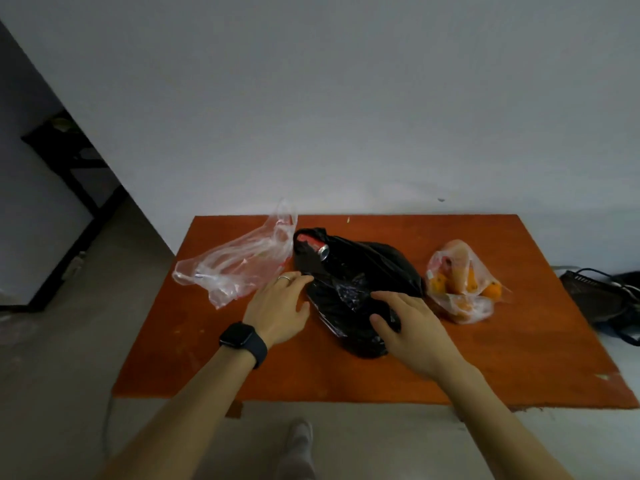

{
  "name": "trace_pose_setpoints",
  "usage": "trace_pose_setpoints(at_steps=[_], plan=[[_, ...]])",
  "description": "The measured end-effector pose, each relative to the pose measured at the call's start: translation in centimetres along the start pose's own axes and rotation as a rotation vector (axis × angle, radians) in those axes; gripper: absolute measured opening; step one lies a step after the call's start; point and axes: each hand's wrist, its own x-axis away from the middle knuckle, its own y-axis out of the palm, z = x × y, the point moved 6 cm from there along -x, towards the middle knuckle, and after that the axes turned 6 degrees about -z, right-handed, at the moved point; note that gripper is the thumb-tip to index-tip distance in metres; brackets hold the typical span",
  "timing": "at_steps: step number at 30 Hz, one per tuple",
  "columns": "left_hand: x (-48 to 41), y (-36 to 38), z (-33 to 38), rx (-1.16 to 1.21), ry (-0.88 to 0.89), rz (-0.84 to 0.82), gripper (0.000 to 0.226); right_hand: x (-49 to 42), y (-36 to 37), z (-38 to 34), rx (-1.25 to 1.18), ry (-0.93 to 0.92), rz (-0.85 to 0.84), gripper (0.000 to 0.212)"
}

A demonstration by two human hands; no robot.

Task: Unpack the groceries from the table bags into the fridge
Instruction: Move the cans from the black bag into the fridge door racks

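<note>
Three bags lie on an orange table (519,358). In the middle is a black plastic bag (363,268) with a red can (317,247) poking out of its open far end. My left hand (277,306), with a ring and a dark watch on the wrist, has relaxed fingers touching the bag's left edge. My right hand (405,320) rests with spread fingers on the bag's near right side. A crumpled clear bag (235,268) lies to the left. A clear bag of oranges (464,282) sits to the right.
The table stands against a white wall. A dark mesh object with cables (602,296) lies on the floor at the right. A dark frame (69,188) runs along the left. My foot (299,434) shows below the table's near edge.
</note>
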Motion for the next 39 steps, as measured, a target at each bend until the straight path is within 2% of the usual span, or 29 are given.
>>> trace_pose_setpoints(at_steps=[6, 10, 14, 17, 20, 23, 27, 30, 33, 36, 37, 39], plan=[[-10.8, 3.2, -1.6, -0.374, 0.190, -0.162, 0.064, -7.1, 4.1, 4.0, 0.020, 0.279, -0.093, 0.070], [-16.0, 6.2, -2.0, -0.479, 0.346, -0.358, 0.074, -10.7, 7.4, 6.1, 0.083, 0.443, -0.210, 0.080], [-18.6, 9.5, -4.0, -0.509, 0.418, -0.512, 0.061, -12.7, 9.8, 5.7, 0.042, 0.466, -0.210, 0.059], [-18.7, 10.6, -5.5, -0.495, 0.442, -0.524, 0.049, -13.2, 11.2, 5.1, 0.013, 0.499, -0.170, 0.042], [-18.3, 11.8, -7.3, -0.580, 0.409, -0.576, 0.051, -12.9, 13.5, 5.2, -0.026, 0.561, -0.262, 0.028], [-17.8, 12.9, -8.5, -0.655, 0.369, -0.650, 0.045, -12.9, 14.9, 5.3, -0.059, 0.567, -0.299, 0.023], [-17.5, 13.1, -7.6, -0.649, 0.405, -0.618, 0.033, -13.2, 14.9, 5.4, -0.016, 0.539, -0.327, 0.026], [-18.4, 11.6, -6.0, -0.492, 0.463, -0.447, 0.029, -13.8, 13.7, 5.3, 0.013, 0.506, -0.279, 0.028], [-20.4, 9.8, -4.9, -0.350, 0.520, -0.286, 0.045, -15.5, 11.8, 5.2, 0.018, 0.463, -0.103, 0.030], [-22.6, 9.9, -4.7, -0.473, 0.539, -0.338, 0.072, -18.5, 10.5, 5.2, 0.012, 0.430, -0.007, 0.035], [-23.2, 10.4, -4.9, -0.542, 0.534, -0.383, 0.079, -19.4, 10.5, 5.5, 0.006, 0.444, -0.030, 0.037], [-24.0, 11.4, -5.4, -0.649, 0.517, -0.448, 0.086, -20.7, 11.7, 6.7, 0.006, 0.503, -0.218, 0.044]])
